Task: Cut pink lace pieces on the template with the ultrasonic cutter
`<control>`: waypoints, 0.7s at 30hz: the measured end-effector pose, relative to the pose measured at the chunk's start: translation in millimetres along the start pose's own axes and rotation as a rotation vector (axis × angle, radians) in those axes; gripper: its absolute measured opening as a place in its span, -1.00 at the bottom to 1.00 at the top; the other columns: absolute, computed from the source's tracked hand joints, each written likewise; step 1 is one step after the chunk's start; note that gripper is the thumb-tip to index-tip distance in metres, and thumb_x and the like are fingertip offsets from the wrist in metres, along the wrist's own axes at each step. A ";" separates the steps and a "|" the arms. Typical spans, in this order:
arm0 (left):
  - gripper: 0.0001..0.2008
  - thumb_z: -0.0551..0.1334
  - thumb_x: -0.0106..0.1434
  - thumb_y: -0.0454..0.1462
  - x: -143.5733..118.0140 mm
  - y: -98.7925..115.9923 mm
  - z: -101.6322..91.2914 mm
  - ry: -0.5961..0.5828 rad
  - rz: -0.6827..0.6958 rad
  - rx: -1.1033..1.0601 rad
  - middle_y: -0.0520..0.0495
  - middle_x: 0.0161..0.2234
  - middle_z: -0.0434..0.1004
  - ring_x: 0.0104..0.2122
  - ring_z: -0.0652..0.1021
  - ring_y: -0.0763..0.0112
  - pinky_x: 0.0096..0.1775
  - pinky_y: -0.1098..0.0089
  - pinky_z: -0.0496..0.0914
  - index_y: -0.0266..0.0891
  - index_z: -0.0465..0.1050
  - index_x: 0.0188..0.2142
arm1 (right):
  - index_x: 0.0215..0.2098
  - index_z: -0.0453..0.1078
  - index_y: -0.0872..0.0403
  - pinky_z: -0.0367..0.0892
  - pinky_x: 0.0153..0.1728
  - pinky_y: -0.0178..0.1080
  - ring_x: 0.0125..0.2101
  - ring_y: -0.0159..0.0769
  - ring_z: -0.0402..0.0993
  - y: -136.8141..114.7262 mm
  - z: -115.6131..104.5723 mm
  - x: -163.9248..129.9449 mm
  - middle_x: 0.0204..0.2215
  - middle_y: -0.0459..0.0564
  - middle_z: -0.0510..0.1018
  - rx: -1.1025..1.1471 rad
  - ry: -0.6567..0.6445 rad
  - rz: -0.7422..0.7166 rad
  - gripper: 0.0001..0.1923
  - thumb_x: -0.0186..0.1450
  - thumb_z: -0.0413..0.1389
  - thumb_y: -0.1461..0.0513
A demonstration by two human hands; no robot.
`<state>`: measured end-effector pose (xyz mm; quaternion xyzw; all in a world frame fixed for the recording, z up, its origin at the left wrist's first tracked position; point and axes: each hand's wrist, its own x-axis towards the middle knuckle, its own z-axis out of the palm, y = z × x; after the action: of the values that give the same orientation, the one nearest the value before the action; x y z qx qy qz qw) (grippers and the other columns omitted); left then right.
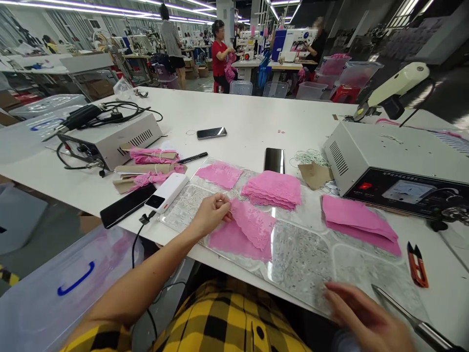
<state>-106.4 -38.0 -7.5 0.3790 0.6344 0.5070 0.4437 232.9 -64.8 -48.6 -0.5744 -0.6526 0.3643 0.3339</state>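
White bench (256,117) is running across a busy sewing workshop. On it the left hand (210,213) is pinching the edge of a pink lace piece (252,226), which is lying on a clear sheet (308,254) near the front edge. The right hand (361,318) is lying loosely open, blurred, beside a metal tool (410,320). One lace stack (273,189) and one folded pile (357,222) are sitting handled, one single piece (219,174) is waiting. Two phones (211,132) are lying behind, two grey boxes (395,166) flanking.
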 end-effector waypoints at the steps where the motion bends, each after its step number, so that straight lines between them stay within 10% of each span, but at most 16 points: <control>1: -0.81 0.28 0.08 -0.21 0.6 0.0 -0.1 0.006 -0.003 -0.022 0.09 -0.63 0.43 -0.58 0.53 0.49 -0.47 0.48 0.49 -0.27 0.33 -0.42 | -0.31 0.54 -0.01 0.40 -0.58 -0.32 -0.59 -0.31 0.47 -8.4 7.6 11.9 -0.53 -0.09 0.57 0.014 -0.093 -0.023 -0.72 0.16 0.21 -0.02; 8: -0.72 0.33 0.03 -0.13 -11.5 -11.8 -15.7 0.048 -0.053 -0.065 0.08 -0.59 0.48 -0.53 0.57 0.43 -0.43 0.44 0.51 -0.26 0.31 -0.39 | -0.34 0.52 0.02 0.38 -0.54 -0.33 -0.54 -0.36 0.43 -51.9 44.6 58.2 -0.41 -0.01 0.58 -0.094 -0.238 -0.358 -0.75 0.28 0.08 0.06; 21: -0.70 0.30 0.09 -0.07 -33.6 -19.3 -26.3 0.074 -0.025 0.045 0.05 -0.57 0.49 -0.54 0.56 0.43 -0.40 0.43 0.50 -0.26 0.34 -0.41 | -0.29 0.48 0.01 0.35 -0.53 -0.32 -0.55 -0.37 0.39 -48.3 57.3 48.0 -0.50 -0.07 0.50 -0.183 -0.249 -0.391 -0.81 0.31 0.07 0.11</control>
<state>-121.2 -81.2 -18.1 0.3618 0.6664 0.5007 0.4176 153.8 -26.1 -35.6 -0.4158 -0.8176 0.3003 0.2617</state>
